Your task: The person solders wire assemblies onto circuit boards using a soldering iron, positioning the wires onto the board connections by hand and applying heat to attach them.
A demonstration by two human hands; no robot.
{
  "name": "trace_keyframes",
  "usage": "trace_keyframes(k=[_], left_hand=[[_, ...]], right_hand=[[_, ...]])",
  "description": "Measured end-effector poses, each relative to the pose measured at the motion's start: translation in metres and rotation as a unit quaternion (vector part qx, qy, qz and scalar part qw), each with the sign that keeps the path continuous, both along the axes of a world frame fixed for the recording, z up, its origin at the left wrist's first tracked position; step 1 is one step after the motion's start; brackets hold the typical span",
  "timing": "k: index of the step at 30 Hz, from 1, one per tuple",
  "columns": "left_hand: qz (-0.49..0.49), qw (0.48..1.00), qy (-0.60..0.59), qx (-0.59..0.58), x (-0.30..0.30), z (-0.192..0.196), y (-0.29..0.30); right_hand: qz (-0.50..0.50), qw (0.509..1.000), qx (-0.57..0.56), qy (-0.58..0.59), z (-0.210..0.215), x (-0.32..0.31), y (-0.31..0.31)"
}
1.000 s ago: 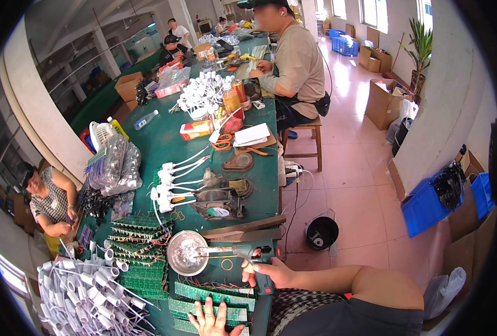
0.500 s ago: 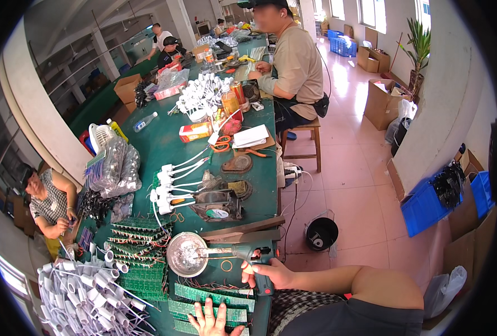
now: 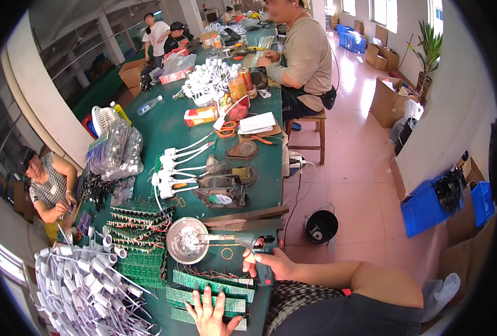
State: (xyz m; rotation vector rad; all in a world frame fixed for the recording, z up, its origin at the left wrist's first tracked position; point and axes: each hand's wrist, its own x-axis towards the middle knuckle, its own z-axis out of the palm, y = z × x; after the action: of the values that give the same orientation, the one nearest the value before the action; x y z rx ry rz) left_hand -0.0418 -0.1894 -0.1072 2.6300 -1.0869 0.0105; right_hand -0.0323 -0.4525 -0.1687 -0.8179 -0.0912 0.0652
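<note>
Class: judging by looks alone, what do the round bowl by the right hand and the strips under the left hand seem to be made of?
Bowl: probably metal; its silvery grey surface glints. Strips under the left hand: apparently rigid green circuit board, matte, with thin wires attached. Right hand grips a dark, likely plastic, tool handle.

Long green desk (image 3: pixel 176 131), strips of green circuit boards (image 3: pixel 204 280), round metal dish (image 3: pixel 187 239), white plastic tubes (image 3: pixel 80 285), white plugs (image 3: pixel 173 168), orange scissors (image 3: pixel 226 132)

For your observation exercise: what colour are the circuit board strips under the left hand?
Green circuit board strips, seen in the head view.
</note>
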Motion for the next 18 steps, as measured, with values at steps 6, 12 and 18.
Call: trace_keyframes(k=[6, 12, 18], left_hand=[[-0.003, 1.0, -0.001, -0.013, -0.0002, -0.0007, 0.002], [0.004, 1.0, 0.011, -0.007, -0.0002, 0.0019, 0.0011], [0.002, 1.0, 0.005, -0.013, -0.0005, -0.0003, 0.001]], right_hand=[[-0.001, 1.0, -0.01, 0.0, 0.0026, 0.0006, 0.0008], [-0.011, 1.0, 0.012, -0.009, 0.0048, -0.001, 0.001], [-0.007, 1.0, 0.013, -0.014, 0.004, -0.0011, 0.0004]])
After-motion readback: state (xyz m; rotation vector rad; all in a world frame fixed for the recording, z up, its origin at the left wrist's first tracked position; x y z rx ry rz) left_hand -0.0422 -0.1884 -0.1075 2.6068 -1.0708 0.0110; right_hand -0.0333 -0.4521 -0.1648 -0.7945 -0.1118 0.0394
